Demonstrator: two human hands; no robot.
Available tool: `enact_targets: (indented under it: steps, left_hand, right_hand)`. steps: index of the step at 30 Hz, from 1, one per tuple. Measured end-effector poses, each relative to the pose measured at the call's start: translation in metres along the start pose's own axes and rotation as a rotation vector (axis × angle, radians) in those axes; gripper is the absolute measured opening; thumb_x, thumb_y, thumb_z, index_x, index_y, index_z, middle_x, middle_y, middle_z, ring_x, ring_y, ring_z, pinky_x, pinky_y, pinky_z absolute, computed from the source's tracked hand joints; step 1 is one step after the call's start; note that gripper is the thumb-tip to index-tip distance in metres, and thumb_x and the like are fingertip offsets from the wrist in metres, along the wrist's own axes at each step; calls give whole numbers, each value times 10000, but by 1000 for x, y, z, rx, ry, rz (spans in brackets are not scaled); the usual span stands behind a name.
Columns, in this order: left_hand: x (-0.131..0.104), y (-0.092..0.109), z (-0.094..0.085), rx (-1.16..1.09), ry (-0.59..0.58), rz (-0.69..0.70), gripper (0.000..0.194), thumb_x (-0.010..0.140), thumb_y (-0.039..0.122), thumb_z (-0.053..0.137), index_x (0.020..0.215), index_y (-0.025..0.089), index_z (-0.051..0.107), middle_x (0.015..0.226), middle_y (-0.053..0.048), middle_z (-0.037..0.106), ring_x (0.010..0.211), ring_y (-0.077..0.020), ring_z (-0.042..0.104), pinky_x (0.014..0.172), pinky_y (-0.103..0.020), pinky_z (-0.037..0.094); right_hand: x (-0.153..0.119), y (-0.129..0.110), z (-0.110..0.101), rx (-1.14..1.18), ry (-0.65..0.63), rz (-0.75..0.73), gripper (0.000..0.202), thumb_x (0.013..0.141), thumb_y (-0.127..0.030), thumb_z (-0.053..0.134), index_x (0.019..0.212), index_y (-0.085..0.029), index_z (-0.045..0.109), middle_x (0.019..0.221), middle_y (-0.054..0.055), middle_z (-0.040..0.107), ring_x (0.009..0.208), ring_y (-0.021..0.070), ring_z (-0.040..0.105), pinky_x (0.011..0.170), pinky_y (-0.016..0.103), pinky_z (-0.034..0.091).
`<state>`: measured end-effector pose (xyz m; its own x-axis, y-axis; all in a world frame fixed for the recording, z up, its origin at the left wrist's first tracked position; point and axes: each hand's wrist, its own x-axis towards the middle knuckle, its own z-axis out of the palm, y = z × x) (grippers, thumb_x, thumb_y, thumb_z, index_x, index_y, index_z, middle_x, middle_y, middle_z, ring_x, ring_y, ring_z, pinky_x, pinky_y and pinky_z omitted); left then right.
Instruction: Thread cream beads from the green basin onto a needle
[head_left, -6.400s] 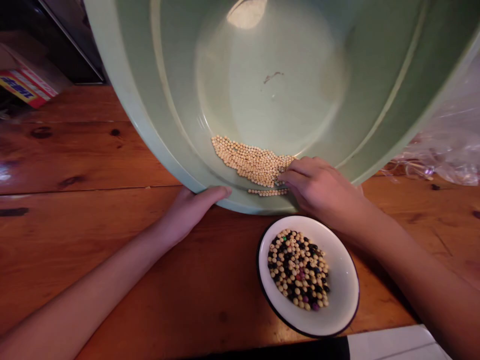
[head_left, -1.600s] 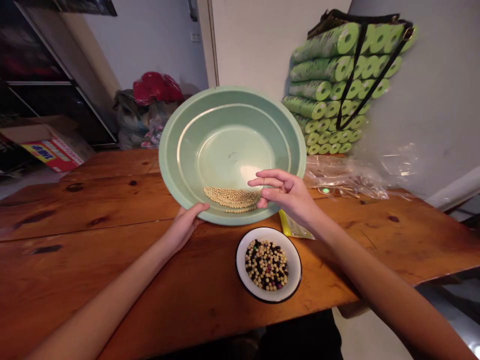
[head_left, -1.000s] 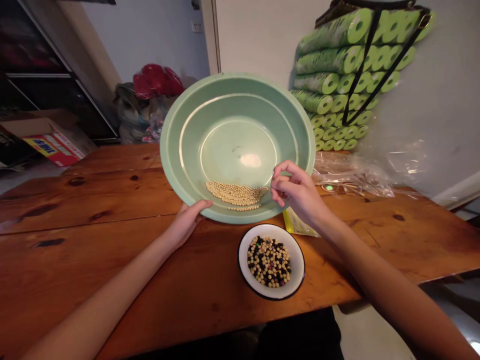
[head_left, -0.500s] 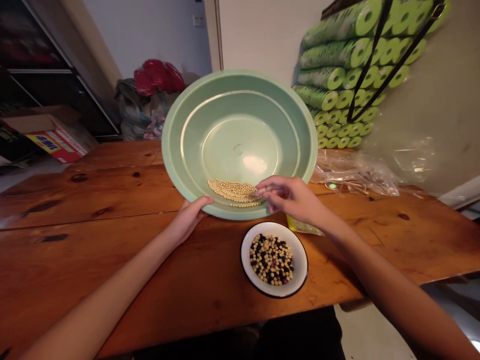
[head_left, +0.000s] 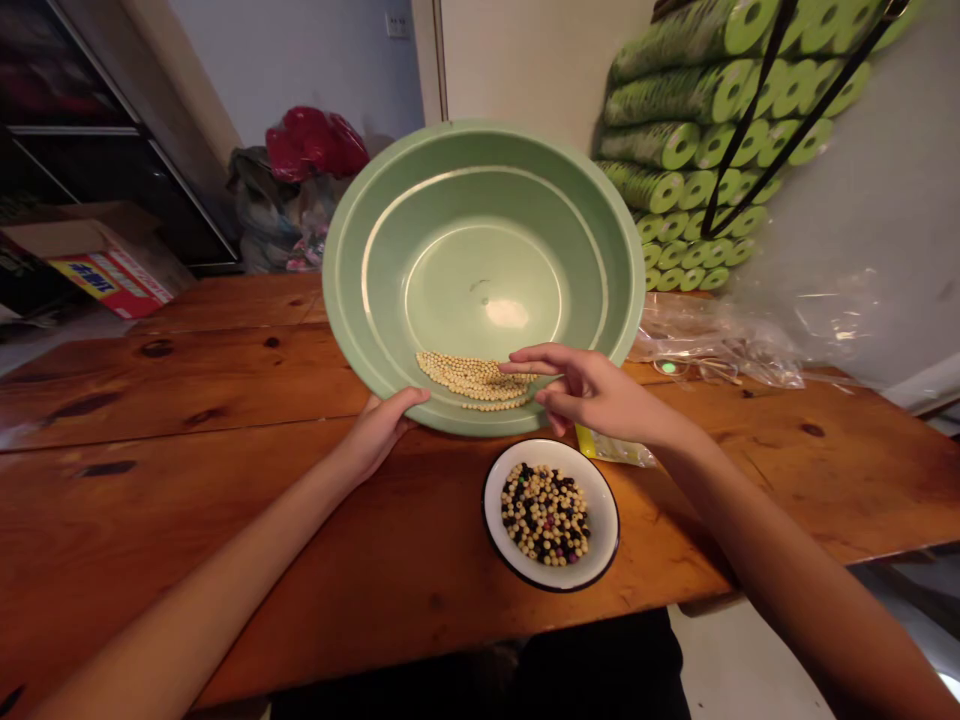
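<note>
A large green plastic basin (head_left: 480, 275) is tilted toward me, its near rim low over the table. My left hand (head_left: 382, 430) grips that rim at the lower left, thumb inside and fingers underneath. Small round pale-yellow beads (head_left: 465, 375) lie gathered along the basin's lower wall in close rows. Over their right end is my right hand (head_left: 581, 392), fingers apart and index finger stretched out; nothing shows between them. Whether its fingertips touch the beads I cannot tell. Below the basin stands a white dark-rimmed bowl (head_left: 495, 535) of mixed beads (head_left: 546, 512), mostly cream and black.
A yellow-edged clear packet (head_left: 615, 450) lies partly under my right wrist. Crumpled clear plastic (head_left: 720, 335) and glasses (head_left: 667, 368) are at the back right of the wooden table (head_left: 225, 560). Green rolls (head_left: 675, 145) are stacked behind; a cardboard box (head_left: 112, 270) is at far left.
My right hand's fingers have spread and its index finger has straightened over the beads. The view has shifted a little. My left hand keeps its hold on the basin rim.
</note>
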<state>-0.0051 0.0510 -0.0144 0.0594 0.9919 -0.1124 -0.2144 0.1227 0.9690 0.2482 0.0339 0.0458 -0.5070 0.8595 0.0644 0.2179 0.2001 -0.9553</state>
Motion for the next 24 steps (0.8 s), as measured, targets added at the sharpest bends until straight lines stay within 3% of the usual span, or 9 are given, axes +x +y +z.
enact_targets:
  steps: [2,5,10,12,18,24]
  left_hand:
    - [1,-1,0,2,-5,0,546,684,247,696,1213,159,593,1087,-64,710,999,-207,644,844,-273,529]
    - [1,-1,-1,-1,-13,2,509,692,245,693,1186,153,608,1106,-63,700,1007,-205,641,848,-266,526]
    - [0,-1,0,-8,-15,-1,510,714,248,679,1210,163,589,1125,-58,690,1032,-206,628,873,-277,520]
    - [-1,1,-1,-6,-19,-8,505,720,245,677,1211,164,587,1118,-60,691,1025,-204,629,855,-276,527]
    - [-11,17,1,-5,-26,-4,445,720,251,678,1148,154,604,1018,-55,710,832,-174,664,674,-264,572]
    - [-16,37,5,-20,15,-108,265,755,300,648,940,115,604,695,-37,693,550,-148,644,570,-303,599]
  right_hand:
    - [0,0,-1,82,-30,2,564,781,-100,537,1315,-229,407,1288,131,564,518,65,572,483,257,472]
    - [2,0,-1,166,-19,10,602,812,-126,563,1365,-200,340,1062,101,679,524,81,573,509,254,464]
    - [5,2,0,214,23,-11,198,877,-185,538,1070,-147,561,706,10,651,484,65,505,477,219,382]
    - [5,3,1,246,43,-15,132,897,-207,524,990,-150,598,630,-13,598,488,66,486,464,211,352]
    - [2,-4,2,404,141,-61,192,887,-182,548,1076,-178,577,588,-38,558,465,69,440,454,216,311]
    - [-1,-12,-4,456,225,-178,70,867,-167,546,918,-171,593,590,-22,587,432,81,478,465,234,328]
